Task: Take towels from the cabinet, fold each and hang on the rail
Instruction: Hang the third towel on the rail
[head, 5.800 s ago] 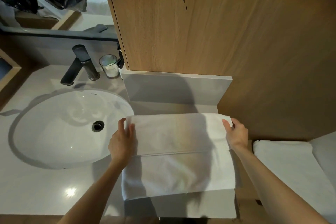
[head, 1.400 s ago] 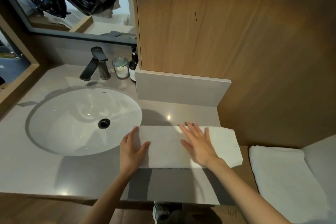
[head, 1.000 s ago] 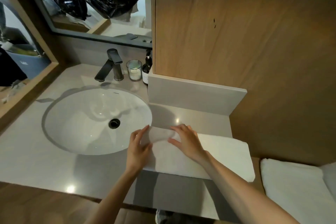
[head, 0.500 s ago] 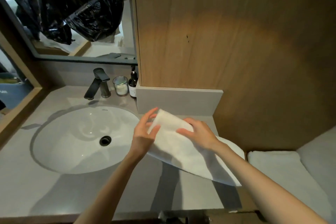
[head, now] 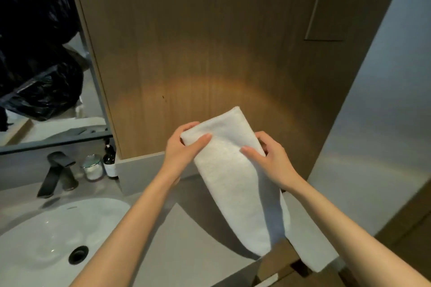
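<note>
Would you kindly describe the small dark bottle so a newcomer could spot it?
Find the white sink and its black faucet. Right of the faucet stand a glass jar and, beside the wooden panel, the bottle: taller, dark, white-labelled.

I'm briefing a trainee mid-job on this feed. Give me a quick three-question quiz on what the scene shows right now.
1. True or false: the towel already hangs on a rail.
2. Left hand, right hand: which holds the towel? A) left only B) right only C) both
3. What stands between the faucet and the dark bottle?

Key: 1 false; 2 C; 3 the glass jar.
</note>
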The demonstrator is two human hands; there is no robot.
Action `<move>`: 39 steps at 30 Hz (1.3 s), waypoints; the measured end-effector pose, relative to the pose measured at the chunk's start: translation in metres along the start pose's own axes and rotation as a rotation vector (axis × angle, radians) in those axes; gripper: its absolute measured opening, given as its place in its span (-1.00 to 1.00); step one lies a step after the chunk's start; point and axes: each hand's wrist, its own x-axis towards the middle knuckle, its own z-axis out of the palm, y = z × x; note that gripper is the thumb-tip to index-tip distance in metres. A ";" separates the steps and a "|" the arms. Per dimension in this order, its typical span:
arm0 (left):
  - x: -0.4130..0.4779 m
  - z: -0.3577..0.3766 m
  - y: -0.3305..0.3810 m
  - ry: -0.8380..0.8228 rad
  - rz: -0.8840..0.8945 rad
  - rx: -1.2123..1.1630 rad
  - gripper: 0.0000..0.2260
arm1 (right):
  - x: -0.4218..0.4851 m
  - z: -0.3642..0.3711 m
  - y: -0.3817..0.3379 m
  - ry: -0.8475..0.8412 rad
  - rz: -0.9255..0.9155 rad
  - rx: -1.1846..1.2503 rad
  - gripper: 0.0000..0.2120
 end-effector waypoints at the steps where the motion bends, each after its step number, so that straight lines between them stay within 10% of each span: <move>1: 0.001 0.009 0.007 -0.031 -0.026 -0.048 -0.44 | -0.002 -0.009 -0.005 0.040 0.002 0.008 -0.82; 17: 0.012 0.197 0.146 -0.404 0.116 -0.093 -0.71 | -0.002 -0.229 -0.075 0.409 -0.094 0.090 -0.83; 31: 0.014 0.386 0.285 -0.229 0.316 -0.035 -0.77 | 0.052 -0.457 -0.057 0.403 -0.221 0.221 -0.97; 39: 0.031 0.429 0.365 -0.078 0.445 -0.101 -0.84 | 0.087 -0.525 -0.094 0.450 -0.406 0.187 -0.55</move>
